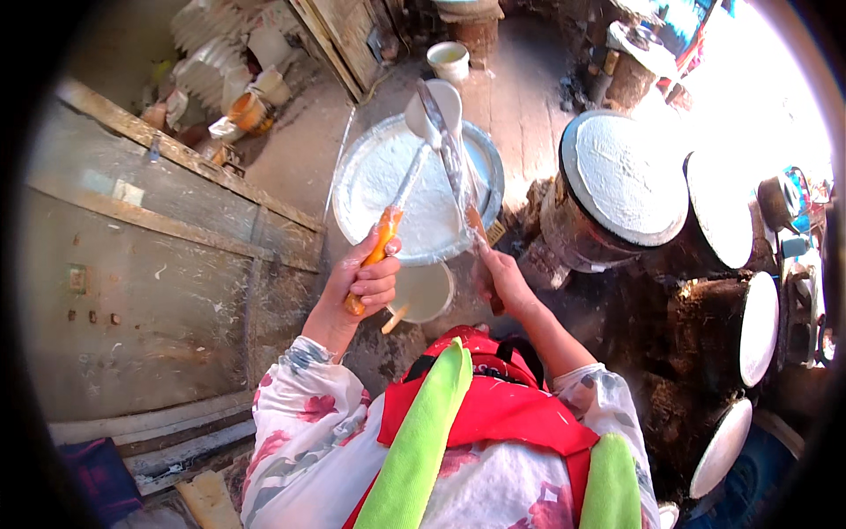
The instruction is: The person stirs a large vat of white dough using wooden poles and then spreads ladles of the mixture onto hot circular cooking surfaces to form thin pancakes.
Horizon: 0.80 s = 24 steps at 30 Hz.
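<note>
My left hand (359, 286) is closed round the orange handle of a long metal tool (408, 183), whose shaft is coated white. My right hand (507, 278) grips the brown handle of a long, flat-bladed metal tool (452, 167), also smeared white. Their far ends meet or cross above a wide metal basin (493, 159) holding a white, batter-like mass (374, 176). A rounded pale piece (448, 99) shows behind the blade tips; which tool it belongs to, I cannot tell. Below the basin stands a pale bucket (427, 295) with a wooden stick (395, 319) at its rim.
To the right, several round drums or stoves carry white-covered tops, the nearest a round plate (626, 176). A wooden panel (159, 291) runs along the left. A white bucket (449, 62) stands beyond the basin. Buckets and sacks (211, 35) are heaped far left.
</note>
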Motion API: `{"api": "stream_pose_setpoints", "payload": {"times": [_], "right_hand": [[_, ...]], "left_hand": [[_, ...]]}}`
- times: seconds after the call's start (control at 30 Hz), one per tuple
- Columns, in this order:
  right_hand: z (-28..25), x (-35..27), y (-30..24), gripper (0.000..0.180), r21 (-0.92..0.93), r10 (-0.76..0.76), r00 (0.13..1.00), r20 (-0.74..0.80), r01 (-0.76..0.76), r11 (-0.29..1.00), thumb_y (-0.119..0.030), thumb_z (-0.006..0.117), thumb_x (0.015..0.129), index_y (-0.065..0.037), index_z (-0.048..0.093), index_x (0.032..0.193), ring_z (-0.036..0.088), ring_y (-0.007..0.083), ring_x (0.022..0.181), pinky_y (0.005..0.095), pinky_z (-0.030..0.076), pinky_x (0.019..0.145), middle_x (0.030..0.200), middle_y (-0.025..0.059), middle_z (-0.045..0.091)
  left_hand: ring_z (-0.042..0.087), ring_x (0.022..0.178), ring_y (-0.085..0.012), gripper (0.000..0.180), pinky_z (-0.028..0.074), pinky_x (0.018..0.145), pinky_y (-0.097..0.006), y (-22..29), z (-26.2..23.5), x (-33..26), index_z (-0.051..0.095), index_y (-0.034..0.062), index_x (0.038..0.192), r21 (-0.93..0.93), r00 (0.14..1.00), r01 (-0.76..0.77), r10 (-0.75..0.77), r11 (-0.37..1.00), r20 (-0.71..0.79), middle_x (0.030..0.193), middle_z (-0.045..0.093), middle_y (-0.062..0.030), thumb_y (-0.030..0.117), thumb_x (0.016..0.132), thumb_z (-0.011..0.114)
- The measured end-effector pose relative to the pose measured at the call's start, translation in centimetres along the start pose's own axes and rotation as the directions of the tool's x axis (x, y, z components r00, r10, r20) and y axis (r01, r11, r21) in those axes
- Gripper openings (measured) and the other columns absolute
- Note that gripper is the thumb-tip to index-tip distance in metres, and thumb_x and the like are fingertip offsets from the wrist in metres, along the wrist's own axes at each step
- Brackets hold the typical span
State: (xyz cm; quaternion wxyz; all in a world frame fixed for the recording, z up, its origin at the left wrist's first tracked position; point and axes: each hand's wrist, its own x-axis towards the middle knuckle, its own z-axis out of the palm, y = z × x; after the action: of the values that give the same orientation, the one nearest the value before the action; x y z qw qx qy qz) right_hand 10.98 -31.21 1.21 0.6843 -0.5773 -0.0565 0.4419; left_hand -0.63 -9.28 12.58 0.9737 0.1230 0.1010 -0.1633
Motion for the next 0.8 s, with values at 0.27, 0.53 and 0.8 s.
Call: {"api": "stream_pose_setpoints", "payload": {"times": [0.27, 0.53, 0.8], "right_hand": [[0.9, 0.5, -4.1, 0.036, -0.865, -0.736, 0.675, 0.051, 0.398, 0.305, -0.031, 0.047, 0.094, -0.001, 0.051, 0.075, 0.057, 0.0354, 0.057, 0.0423, 0.043, 0.052, 0.061, 0.0175, 0.056], [-2.0, -4.0, -2.1, 0.029, -0.727, -0.576, 0.790, -0.211, 0.268, 0.633, -0.026, 0.048, 0.094, -0.001, 0.057, 0.081, 0.060, 0.0360, 0.065, 0.0425, 0.045, 0.060, 0.070, 0.0197, 0.060], [-10.4, -10.8, 5.2, 0.041, -0.363, -0.292, 0.733, -0.614, 0.066, 0.929, -0.034, 0.045, 0.098, -0.004, 0.055, 0.071, 0.043, 0.0065, 0.049, 0.0247, 0.035, 0.046, 0.054, -0.0022, 0.045]], "left_hand": [[0.030, 0.033, -0.0033, 0.034, 0.030, 0.032, -0.020, -0.4, -6.0, 0.7, 0.044, 0.0082, 0.100, 0.185, 0.942, -0.308, 0.273, 0.933, 0.193, 0.053, 0.034, 0.0050, 0.041, 0.099, 0.037], [0.040, 0.042, -0.0081, 0.028, 0.036, 0.040, -0.025, -3.3, -11.1, 3.4, 0.044, 0.0087, 0.086, 0.453, 0.752, -0.059, 0.338, 0.890, -0.566, 0.055, 0.039, 0.0033, 0.034, 0.095, 0.050], [0.037, 0.038, -0.0023, 0.027, 0.036, 0.038, -0.021, -0.6, -8.4, 6.4, 0.046, 0.0105, 0.090, 0.130, 0.961, 0.063, -0.025, 0.990, -0.277, 0.056, 0.036, 0.0071, 0.036, 0.097, 0.045]]}}
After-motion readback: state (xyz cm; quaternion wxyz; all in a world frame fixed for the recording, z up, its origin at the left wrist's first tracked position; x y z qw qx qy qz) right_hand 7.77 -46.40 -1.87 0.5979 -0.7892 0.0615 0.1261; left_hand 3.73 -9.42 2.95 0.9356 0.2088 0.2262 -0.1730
